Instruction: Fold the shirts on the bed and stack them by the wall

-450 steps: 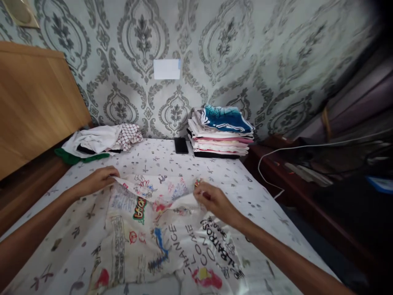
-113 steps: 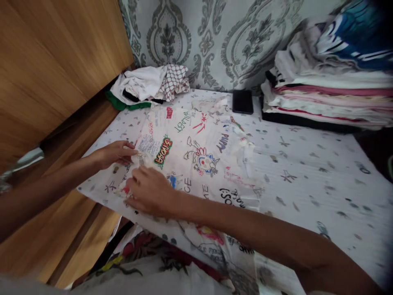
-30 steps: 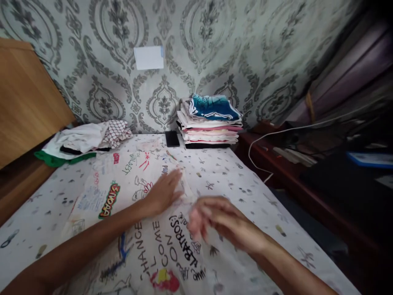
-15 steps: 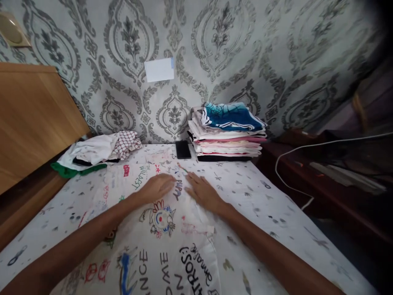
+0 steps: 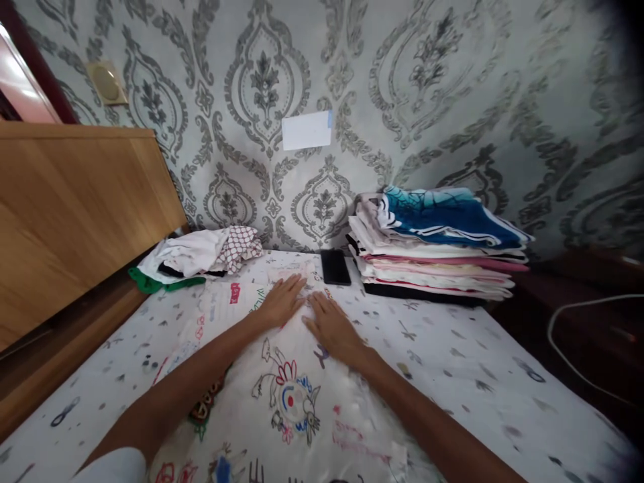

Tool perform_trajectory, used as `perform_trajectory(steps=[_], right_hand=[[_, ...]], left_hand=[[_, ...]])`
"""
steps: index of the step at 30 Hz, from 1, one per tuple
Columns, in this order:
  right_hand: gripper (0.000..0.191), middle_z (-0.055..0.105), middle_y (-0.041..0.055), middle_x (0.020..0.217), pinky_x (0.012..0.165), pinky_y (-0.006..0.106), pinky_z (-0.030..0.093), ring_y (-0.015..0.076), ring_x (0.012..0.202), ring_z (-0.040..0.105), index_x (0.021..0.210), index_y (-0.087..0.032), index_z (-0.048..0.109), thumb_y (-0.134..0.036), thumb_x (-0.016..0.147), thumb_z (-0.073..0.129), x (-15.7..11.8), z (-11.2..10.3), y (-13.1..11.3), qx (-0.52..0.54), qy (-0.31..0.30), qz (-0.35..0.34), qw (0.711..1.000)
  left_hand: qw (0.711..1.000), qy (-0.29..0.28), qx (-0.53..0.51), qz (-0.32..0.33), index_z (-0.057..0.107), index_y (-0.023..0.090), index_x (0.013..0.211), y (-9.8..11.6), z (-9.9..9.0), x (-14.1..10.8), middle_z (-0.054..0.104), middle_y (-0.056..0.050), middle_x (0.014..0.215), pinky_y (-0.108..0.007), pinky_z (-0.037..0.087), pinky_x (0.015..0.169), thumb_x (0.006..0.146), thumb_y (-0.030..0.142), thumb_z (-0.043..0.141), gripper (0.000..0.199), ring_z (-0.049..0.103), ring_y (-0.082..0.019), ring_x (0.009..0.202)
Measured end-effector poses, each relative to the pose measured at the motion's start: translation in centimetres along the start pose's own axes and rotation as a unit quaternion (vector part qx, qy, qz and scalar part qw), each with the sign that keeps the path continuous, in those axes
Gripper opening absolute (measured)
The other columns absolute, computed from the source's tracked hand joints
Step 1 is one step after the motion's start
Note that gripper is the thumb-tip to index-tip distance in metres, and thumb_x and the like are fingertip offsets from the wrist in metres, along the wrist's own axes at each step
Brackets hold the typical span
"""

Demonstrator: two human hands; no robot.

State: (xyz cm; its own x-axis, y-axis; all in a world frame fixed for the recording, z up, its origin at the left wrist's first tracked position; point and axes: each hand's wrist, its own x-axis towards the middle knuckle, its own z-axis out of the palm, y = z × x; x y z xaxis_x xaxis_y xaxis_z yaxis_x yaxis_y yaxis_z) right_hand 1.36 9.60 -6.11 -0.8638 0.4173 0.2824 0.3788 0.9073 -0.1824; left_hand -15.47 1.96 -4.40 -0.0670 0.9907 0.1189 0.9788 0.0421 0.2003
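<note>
A white cloth with coloured drawings and handwriting [image 5: 282,429] lies spread over the patterned sheet. My left hand [image 5: 282,302] rests flat on the cloth's far part, fingers stretched forward. Close beside it on the right, my right hand [image 5: 333,327] also lies palm down on the cloth, its fingers extended. Neither hand grips anything. Both forearms reach across from the near side, and part of the drawings is hidden beneath my left arm. Beyond my hands, a black phone [image 5: 335,267] lies near the wall.
Folded clothes are stacked [image 5: 437,255] at the back right, blue item on top. A loose heap of clothes [image 5: 201,251] sits at the back left beside a wooden panel [image 5: 85,215]. A pale cable [image 5: 568,308] hangs on the right. White paper [image 5: 306,131] is on the wall.
The view has turned left and come closer. My left hand has moved forward over the cloth, its fingers now straighter. Around my hands the cloth's far part has shifted and bunched.
</note>
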Motion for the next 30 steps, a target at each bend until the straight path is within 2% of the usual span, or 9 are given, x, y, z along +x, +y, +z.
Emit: perform_trajectory(steps=[4,7,11,13,16,21,23,27,30], right_hand=[[0.064,0.039,0.0207,0.157,0.119,0.051,0.031,0.0301,0.149,0.032,0.148,-0.007,0.046,-0.047,0.101,0.03,-0.1,1.1,1.3,-0.029,-0.019,0.032,0.999],[0.066,0.038,0.0184,0.158,0.12,0.051,0.029,0.0287,0.15,0.03,0.151,-0.01,0.043,-0.05,0.101,0.027,-0.3,1.5,1.7,-0.028,-0.02,0.04,0.999],[0.067,0.039,0.0189,0.158,0.119,0.05,0.03,0.0285,0.149,0.031,0.151,-0.011,0.042,-0.052,0.101,0.027,-0.1,1.6,2.1,-0.028,-0.016,0.037,0.999],[0.065,0.04,0.0187,0.157,0.118,0.051,0.031,0.0289,0.149,0.033,0.15,-0.011,0.043,-0.051,0.1,0.028,0.1,1.3,1.9,-0.029,-0.02,0.043,0.998],[0.063,0.043,0.019,0.155,0.119,0.052,0.029,0.0303,0.148,0.033,0.149,-0.011,0.044,-0.047,0.1,0.03,0.0,0.8,-0.3,-0.034,-0.009,0.054,0.998],[0.069,0.038,0.0191,0.158,0.121,0.051,0.026,0.0304,0.15,0.03,0.151,-0.008,0.04,-0.053,0.101,0.028,-3.2,0.5,-6.2,0.0,-0.034,-0.026,0.999],[0.069,0.039,0.0183,0.158,0.121,0.051,0.026,0.0302,0.149,0.031,0.151,-0.009,0.041,-0.054,0.101,0.029,-4.9,0.2,-6.8,0.008,-0.063,-0.027,0.998],[0.067,0.037,0.0202,0.159,0.122,0.052,0.023,0.032,0.15,0.028,0.151,-0.008,0.039,-0.051,0.101,0.03,-6.8,-1.2,-5.0,-0.003,-0.082,0.045,0.996],[0.068,0.035,0.0216,0.159,0.123,0.053,0.02,0.0327,0.151,0.025,0.151,-0.005,0.037,-0.05,0.102,0.029,-8.3,-2.4,-6.1,0.002,-0.084,0.049,0.995]], left_hand=[[0.999,-0.009,0.023,-0.035,0.032,0.016,0.155,-4.3,-0.9,-6.5,0.031,-0.015,0.163,-0.049,0.023,0.122,0.103,0.049,0.029,0.062,0.025,-0.023,0.152],[0.989,-0.012,0.056,-0.136,0.036,0.014,0.153,-9.7,-2.9,-10.7,0.034,-0.018,0.161,-0.052,0.024,0.121,0.103,0.05,0.026,0.062,0.027,-0.025,0.151],[0.983,0.001,0.086,-0.164,0.04,0.012,0.151,-14.8,-5.6,-13.3,0.038,-0.018,0.159,-0.048,0.03,0.118,0.103,0.048,0.023,0.062,0.031,-0.026,0.15],[0.976,0.022,0.104,-0.188,0.041,0.01,0.149,-14.3,-5.9,-13.6,0.039,-0.02,0.158,-0.049,0.03,0.119,0.103,0.045,0.024,0.06,0.031,-0.028,0.149],[0.968,0.049,0.107,-0.219,0.035,0.009,0.152,-9.4,-4.5,-14.1,0.033,-0.021,0.16,-0.053,0.027,0.119,0.104,0.043,0.024,0.06,0.027,-0.03,0.151],[0.995,-0.02,0.048,-0.082,0.024,0.018,0.158,0.5,-1.0,-17.8,0.025,-0.013,0.165,-0.046,0.021,0.123,0.101,0.06,0.026,0.07,0.02,-0.024,0.154],[0.994,-0.04,0.054,-0.087,0.028,0.018,0.157,1.0,-1.2,-20.3,0.027,-0.012,0.164,-0.046,0.019,0.124,0.101,0.061,0.026,0.071,0.021,-0.024,0.153],[0.975,-0.049,0.09,-0.196,0.032,0.013,0.155,-2.6,-4.1,-25.1,0.03,-0.017,0.162,-0.053,0.022,0.121,0.103,0.056,0.02,0.069,0.024,-0.028,0.152],[0.972,-0.033,0.118,-0.202,0.029,0.008,0.156,-3.0,-5.2,-27.4,0.029,-0.021,0.162,-0.057,0.02,0.12,0.102,0.055,0.02,0.072,0.022,-0.032,0.153]])
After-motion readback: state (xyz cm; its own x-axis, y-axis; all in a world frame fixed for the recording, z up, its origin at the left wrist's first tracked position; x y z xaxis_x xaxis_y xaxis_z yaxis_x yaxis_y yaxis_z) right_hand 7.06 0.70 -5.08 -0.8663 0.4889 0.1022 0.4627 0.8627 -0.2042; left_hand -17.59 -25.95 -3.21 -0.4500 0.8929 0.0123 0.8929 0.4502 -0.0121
